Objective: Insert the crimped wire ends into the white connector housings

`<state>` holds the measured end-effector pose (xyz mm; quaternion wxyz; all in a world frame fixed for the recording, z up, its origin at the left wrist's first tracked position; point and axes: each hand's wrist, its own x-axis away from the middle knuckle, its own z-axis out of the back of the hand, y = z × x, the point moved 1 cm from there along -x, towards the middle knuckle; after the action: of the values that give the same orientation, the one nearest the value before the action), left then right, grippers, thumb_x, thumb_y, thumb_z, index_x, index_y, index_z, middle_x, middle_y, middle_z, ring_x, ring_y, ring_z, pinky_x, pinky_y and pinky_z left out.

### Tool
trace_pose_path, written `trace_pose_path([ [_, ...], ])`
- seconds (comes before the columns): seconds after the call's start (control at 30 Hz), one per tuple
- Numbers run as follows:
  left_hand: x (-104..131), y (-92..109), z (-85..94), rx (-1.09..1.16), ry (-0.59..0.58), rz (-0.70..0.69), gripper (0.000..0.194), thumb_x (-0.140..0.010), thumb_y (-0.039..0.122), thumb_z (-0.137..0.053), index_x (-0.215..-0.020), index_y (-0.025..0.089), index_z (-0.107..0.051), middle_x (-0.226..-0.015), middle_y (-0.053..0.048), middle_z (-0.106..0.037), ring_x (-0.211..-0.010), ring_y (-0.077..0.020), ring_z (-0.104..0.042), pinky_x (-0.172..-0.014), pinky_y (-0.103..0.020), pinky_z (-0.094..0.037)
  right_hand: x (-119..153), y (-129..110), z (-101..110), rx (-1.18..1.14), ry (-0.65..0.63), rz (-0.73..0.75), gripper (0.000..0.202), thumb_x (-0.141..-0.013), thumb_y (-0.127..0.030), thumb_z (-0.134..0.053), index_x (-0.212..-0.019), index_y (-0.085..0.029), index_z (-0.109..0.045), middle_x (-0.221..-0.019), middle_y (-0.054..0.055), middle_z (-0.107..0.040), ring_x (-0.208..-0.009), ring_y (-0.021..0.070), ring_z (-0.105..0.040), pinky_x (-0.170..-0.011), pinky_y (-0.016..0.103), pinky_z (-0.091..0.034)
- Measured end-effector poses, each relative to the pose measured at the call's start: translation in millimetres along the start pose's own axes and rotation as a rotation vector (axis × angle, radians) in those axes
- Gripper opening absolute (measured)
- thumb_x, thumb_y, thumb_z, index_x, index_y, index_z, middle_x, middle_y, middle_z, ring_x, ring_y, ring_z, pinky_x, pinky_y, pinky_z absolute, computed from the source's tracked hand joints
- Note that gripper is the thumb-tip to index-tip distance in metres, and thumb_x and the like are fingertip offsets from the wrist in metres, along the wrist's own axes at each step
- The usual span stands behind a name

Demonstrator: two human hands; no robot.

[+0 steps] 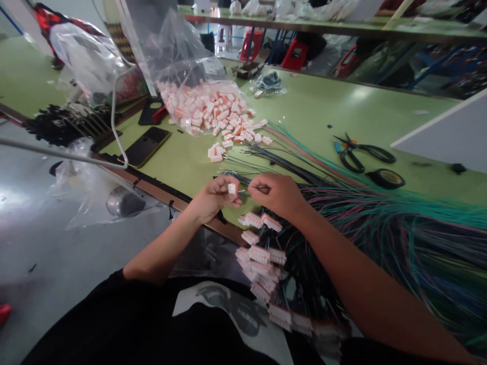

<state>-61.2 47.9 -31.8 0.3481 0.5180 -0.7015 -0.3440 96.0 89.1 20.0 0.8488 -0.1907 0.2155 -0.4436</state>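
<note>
Between the thumb and fingers of my left hand is a small white connector housing. My right hand is closed in a pinch just right of it, on a thin wire whose metal tip points at the housing. Whether the tip touches the housing I cannot tell. Behind my hands lie loose dark wires with bare ends. Below my right hand hang several wired connectors, white and orange, stacked near the table edge. A heap of loose white and orange housings spills from a clear plastic bag.
Long green, red and black wires spread across the right of the green table. Black-handled snips and a roll of black tape lie there. A phone is at left, near a bent metal rod.
</note>
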Motion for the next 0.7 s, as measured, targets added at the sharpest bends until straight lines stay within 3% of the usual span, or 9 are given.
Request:
trace_pose_path([
  [0.27,0,-1,0.4,0.009,0.002,-0.011,0.032,-0.059,0.01,-0.073,-0.085,0.015,-0.055,-0.062,0.003,-0.062,-0.056,-0.009,-0.062,-0.058,-0.02,-0.05,1,0,-5,0.06,0.056,-0.047,0.011,-0.067,-0.02,-0.05,-0.061,-0.019,-0.059,-0.054,-0.001,-0.057,-0.051,0.0104,-0.045,-0.055,0.023,-0.034],
  [0.7,1,-3,-0.7,0.02,0.05,-0.024,0.034,-0.057,0.009,-0.076,-0.085,0.014,-0.058,-0.063,0.003,-0.067,-0.054,-0.0086,-0.063,-0.057,-0.02,-0.052,4,1,-19,-0.049,0.06,0.02,0.011,-0.07,-0.02,-0.05,-0.061,-0.019,-0.057,-0.056,-0.001,-0.057,-0.053,0.01,-0.045,-0.056,0.022,-0.034],
])
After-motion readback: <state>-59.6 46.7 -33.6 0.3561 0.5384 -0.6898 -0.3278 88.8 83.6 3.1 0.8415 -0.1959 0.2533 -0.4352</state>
